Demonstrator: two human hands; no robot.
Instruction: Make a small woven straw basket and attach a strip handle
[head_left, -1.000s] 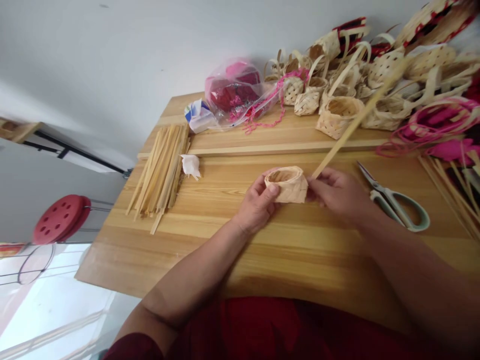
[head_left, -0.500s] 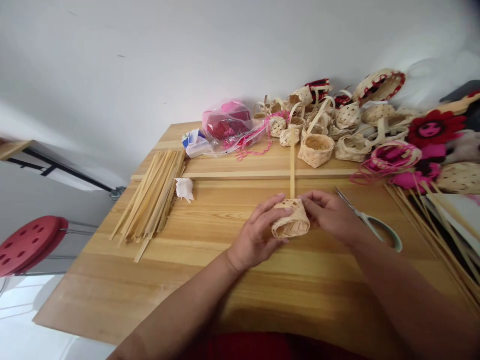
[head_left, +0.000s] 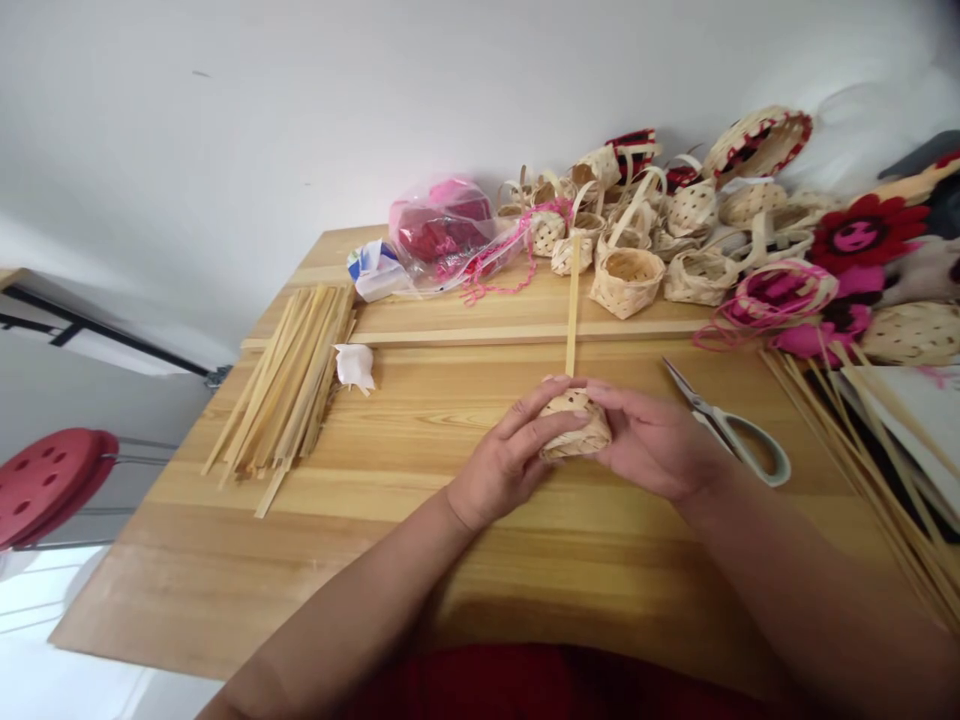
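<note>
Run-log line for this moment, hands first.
left hand: holds woven basket; right hand: holds same basket; pale strip: extends from basket's far side; scissors: beside right hand

I count remotely two hands (head_left: 495, 460), one held basket (head_left: 577, 442), at least eight other baskets (head_left: 624, 299), one pair of scissors (head_left: 707, 409), one red flower (head_left: 862, 232).

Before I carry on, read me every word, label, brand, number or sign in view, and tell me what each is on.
No text can be read.
Blue-and-white packet: blue marking, too small and blurred to make out any lettering.
White sheet, far right: a pink mark, no readable words.
Scissors: no lettering visible.
Small basket between the left hand and right hand: no label visible.
</note>
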